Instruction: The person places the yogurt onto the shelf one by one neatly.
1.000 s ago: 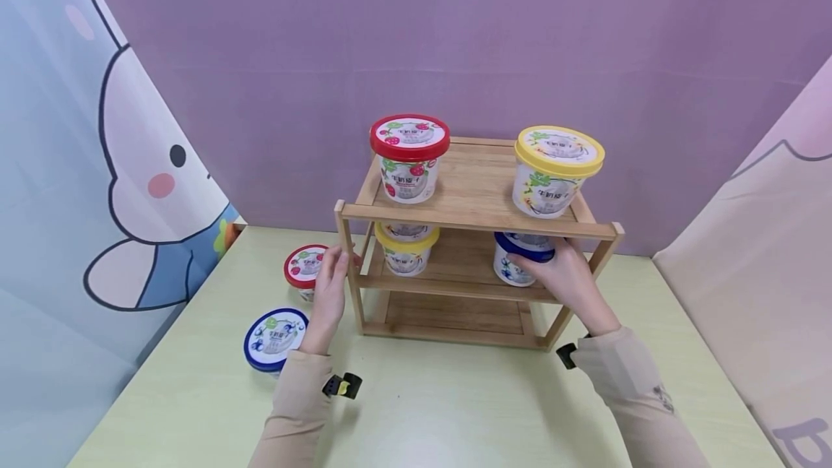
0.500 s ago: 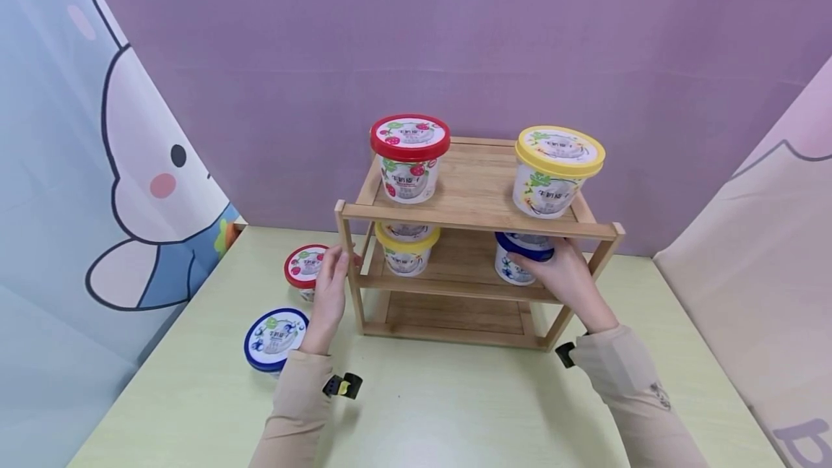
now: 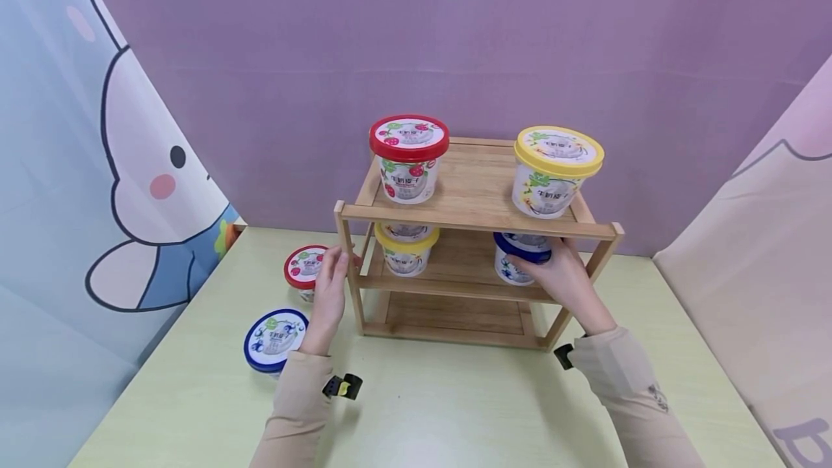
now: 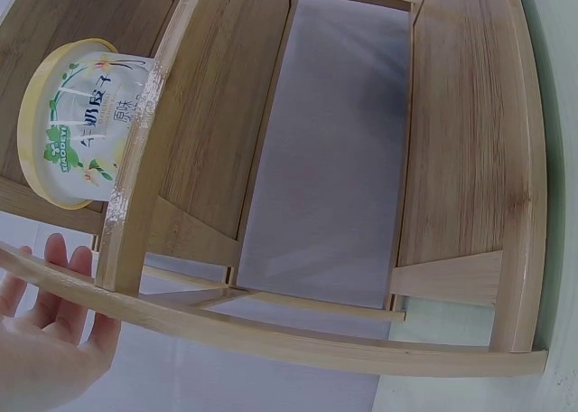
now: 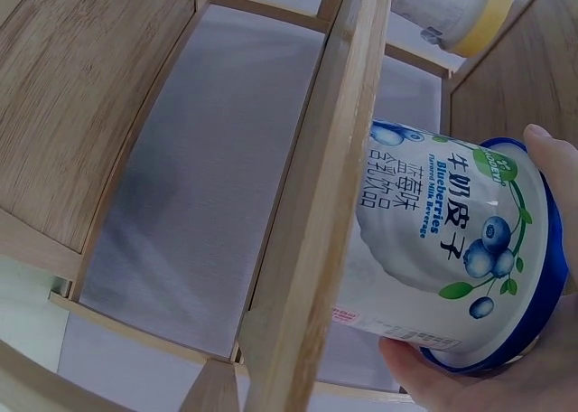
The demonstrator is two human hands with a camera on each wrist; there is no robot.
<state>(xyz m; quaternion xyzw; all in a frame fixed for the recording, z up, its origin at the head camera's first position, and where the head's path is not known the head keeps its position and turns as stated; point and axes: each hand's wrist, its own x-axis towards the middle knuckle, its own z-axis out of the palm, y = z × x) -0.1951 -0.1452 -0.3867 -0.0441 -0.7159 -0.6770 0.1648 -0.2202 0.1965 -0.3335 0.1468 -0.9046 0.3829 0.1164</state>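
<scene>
Here, a blue-lidded tub (image 3: 510,268) was gripped by the right hand (image 3: 564,280). The rack (image 3: 479,183) was touched at left by the loose-fingered left hand (image 3: 329,297).

“Blueberries” on blue-lidded tub (image 5: 442,240), “原味” on yellow-lidded tub (image 4: 95,127)

Blue-lidded tub (image 5: 452,240), upright, at middle shelf (image 3: 464,258)

Left fingers (image 4: 70,320) pass behind a wooden post (image 4: 271,337); yellow-lidded tub (image 4: 95,127) stands on shelf (image 4: 221,114).
</scene>
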